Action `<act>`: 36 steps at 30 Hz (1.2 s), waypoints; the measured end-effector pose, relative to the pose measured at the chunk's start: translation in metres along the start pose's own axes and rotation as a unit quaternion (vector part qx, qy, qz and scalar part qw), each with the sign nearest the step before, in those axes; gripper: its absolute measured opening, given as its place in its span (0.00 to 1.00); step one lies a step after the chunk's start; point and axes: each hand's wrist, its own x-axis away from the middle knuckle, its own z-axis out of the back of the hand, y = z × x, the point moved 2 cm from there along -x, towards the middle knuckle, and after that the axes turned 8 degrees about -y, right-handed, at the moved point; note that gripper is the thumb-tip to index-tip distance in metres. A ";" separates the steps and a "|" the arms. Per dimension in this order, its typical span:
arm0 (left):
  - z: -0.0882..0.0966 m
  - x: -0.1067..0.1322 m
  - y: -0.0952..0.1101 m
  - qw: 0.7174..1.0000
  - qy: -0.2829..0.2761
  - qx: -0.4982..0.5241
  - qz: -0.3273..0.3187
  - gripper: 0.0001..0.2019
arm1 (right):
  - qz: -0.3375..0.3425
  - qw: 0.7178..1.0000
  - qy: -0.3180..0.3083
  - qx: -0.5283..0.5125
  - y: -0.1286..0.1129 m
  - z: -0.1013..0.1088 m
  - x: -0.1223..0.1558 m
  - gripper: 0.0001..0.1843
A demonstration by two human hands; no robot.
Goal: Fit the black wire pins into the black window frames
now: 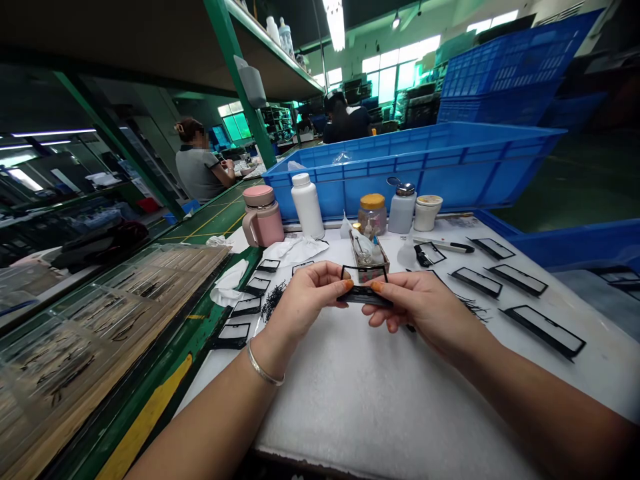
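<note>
Both hands hold one small black rectangular frame [367,293] above the white tabletop, its open window facing me. My left hand [315,290] pinches the frame's left end between thumb and fingers. At the other end, my right hand [413,300] grips it the same way, thumb on the near bar. Left of my left hand lies a heap of thin black strips [273,301]. Several like frames rest on the left, such as a black frame [246,307], and more on the right, among them a larger black frame [545,330]. More thin strips are partly hidden behind my right hand.
Behind my hands stand a small box of bottles [370,257], a pink mug [263,217], a white bottle [307,207], a pump bottle [402,210] and a blue crate [465,170]. A utility knife [445,245] lies right. Clear trays [100,320] line the left; another person [200,163] sits beyond.
</note>
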 end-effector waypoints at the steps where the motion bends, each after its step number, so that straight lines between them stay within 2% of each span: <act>1: -0.001 0.000 -0.001 1.000 -0.008 -0.001 0.009 0.14 | 0.001 1.000 0.000 0.001 0.000 -0.001 0.000 0.16; 5: -0.003 0.000 -0.003 0.999 -0.024 -0.016 0.036 0.21 | 0.006 1.000 0.006 0.022 -0.001 -0.004 0.002 0.17; 12: -0.003 -0.001 -0.001 0.997 -0.052 -0.051 0.017 0.11 | 0.022 0.998 0.013 0.061 -0.002 -0.006 0.003 0.15; 25: -0.002 -0.001 -0.001 0.996 -0.076 -0.048 0.010 0.12 | 0.043 0.995 0.008 0.085 -0.003 -0.009 0.004 0.13; 36: -0.006 0.000 0.002 0.996 -0.053 -0.074 -0.010 0.12 | 0.063 0.990 0.037 0.120 -0.001 -0.007 0.006 0.06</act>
